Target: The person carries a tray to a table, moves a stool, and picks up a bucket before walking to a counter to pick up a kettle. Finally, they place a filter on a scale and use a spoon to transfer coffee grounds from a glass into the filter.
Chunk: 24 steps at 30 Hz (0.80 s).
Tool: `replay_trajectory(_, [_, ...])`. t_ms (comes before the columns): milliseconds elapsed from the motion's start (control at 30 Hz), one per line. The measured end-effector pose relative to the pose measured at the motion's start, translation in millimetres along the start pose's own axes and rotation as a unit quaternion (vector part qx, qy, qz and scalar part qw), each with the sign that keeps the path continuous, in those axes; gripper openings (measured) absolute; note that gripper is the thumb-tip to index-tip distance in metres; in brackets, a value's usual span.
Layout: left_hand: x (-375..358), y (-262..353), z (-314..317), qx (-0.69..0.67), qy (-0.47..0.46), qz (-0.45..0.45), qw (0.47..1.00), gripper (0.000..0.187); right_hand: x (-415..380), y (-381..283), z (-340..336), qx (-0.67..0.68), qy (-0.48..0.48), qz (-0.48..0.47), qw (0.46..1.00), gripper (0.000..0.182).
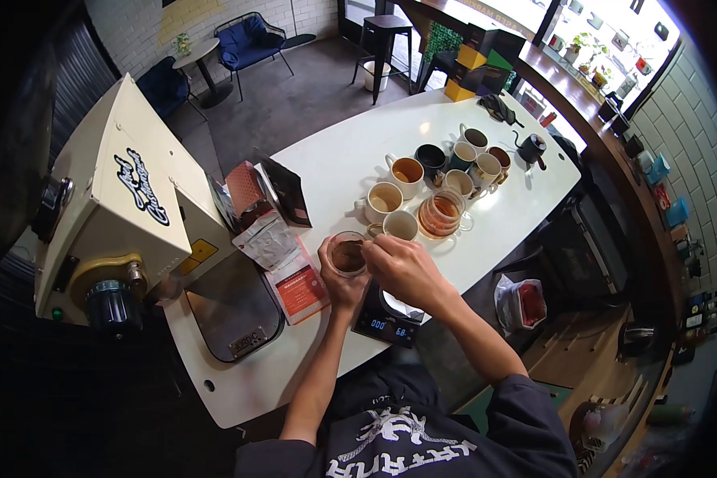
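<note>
Head view: the left hand (pixel 341 280) holds a small clear glass (pixel 347 254) of brown grounds in a closed grip, above the near edge of the white surface (pixel 350 155). The right hand (pixel 404 269) has its fingers pinched at the glass rim; whether they grasp anything cannot be told. A black scale (pixel 384 322) directly beneath reads "000" and "68". Cups (pixel 436 177) crowd the surface middle; the far left corner lies open. A cream grinder (pixel 127 211) with unreadable script stands at the left edge, bags (pixel 283 239) beside it.
</note>
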State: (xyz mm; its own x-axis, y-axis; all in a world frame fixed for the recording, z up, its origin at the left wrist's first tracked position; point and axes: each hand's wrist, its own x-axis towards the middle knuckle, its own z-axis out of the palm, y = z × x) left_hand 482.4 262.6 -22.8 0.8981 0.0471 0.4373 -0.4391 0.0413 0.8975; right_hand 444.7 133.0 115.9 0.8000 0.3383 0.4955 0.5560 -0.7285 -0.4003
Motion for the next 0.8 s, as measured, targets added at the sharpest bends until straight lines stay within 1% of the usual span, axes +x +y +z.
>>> replay_trajectory(33, [0,3,1,0.001,0.004,0.001,1.000,0.085,-1,0,1,0.001,-0.002,-0.004,1.000,0.021])
replay_trajectory(100, [0,9,3,-0.017,0.007,-0.013,1.000,0.084,-3,2,4,0.042,-0.008,0.057,0.997,0.017])
replay_trajectory(133, [0,11,2,0.006,0.010,-0.011,1.000,0.082,-3,1,3,0.056,0.014,0.069,0.996,0.010])
replay_trajectory(167, [0,11,2,0.006,0.012,-0.010,1.000,0.082,-2,1,5,0.056,0.013,0.066,0.996,0.010])
replay_trajectory(200, [0,11,2,0.002,0.012,-0.013,1.000,0.082,-3,2,7,0.077,0.051,0.095,0.991,0.008])
replay_trajectory(233, [0,11,2,-0.002,0.011,-0.017,1.000,0.081,-3,3,7,0.098,0.089,0.124,0.983,0.009])
replay_trajectory(267, [0,12,3,-0.002,0.010,-0.016,1.000,0.081,-3,2,6,0.123,0.097,0.169,0.973,0.015])
replay_trajectory(300, [0,12,3,0.007,0.016,-0.024,1.000,0.080,-3,3,5,0.122,0.098,0.170,0.973,0.015])
replay_trajectory(367, [0,13,4,0.015,0.020,-0.031,0.999,0.080,-4,4,1,0.165,0.119,0.229,0.952,0.013])
replay_trajectory(400, [0,14,4,0.032,0.020,-0.025,0.999,0.079,-4,3,-4,0.192,0.090,0.272,0.939,0.016])
replay_trajectory(533, [0,12,4,0.057,0.016,-0.008,0.998,0.076,-14,21,7,0.239,0.104,0.295,0.919,0.019])
replay_trajectory(600, [1,9,5,0.055,0.017,-0.008,0.998,0.076,-16,23,7,0.292,0.087,0.334,0.892,0.020])
replay_trajectory(700, [1,11,6,0.043,0.021,-0.013,0.999,0.075,-16,24,9,0.284,0.102,0.321,0.898,0.021])
replay_trajectory(800, [1,9,6,0.036,0.021,-0.013,0.999,0.075,-16,27,13,0.297,0.111,0.322,0.892,0.021])
